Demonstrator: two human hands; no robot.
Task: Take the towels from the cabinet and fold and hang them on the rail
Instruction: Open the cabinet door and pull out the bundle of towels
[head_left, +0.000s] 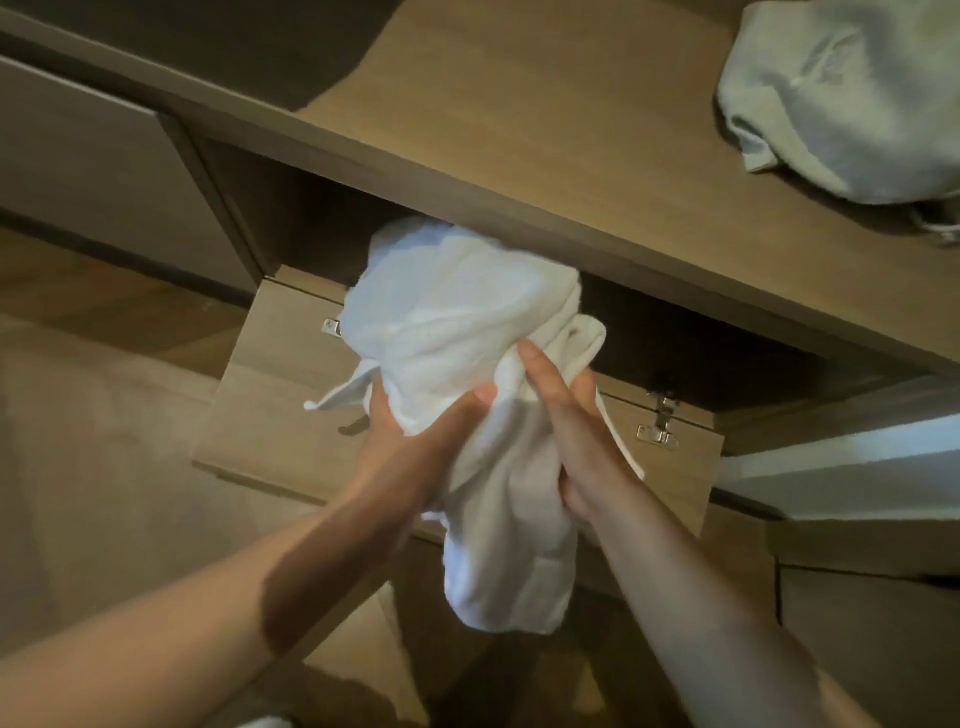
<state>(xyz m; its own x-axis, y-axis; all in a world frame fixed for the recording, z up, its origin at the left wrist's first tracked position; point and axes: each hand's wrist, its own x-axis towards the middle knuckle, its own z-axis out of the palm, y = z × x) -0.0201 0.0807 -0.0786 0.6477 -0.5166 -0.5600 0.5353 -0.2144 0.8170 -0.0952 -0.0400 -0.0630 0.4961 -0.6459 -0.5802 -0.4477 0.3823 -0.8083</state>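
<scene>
Gripping towel (457, 312), left hand (410, 436) half-hidden.

Fingers (381, 408) of the left hand (415, 447) lie mostly hidden behind the white towel bundle (457, 322), whose top is lost in the dark cabinet opening (701, 343). At two o'clock, a pale fabric heap (841, 104) is cut by the frame's edges.

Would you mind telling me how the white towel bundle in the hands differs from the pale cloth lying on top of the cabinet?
The towel bundle is gripped by the left hand and right hand at the cabinet opening; the pale cloth lies untouched on the cabinet top. The towel bundle hangs down, the pale cloth sits heaped. The towel bundle looks brighter white, the pale cloth greyer. Both are crumpled.
</scene>
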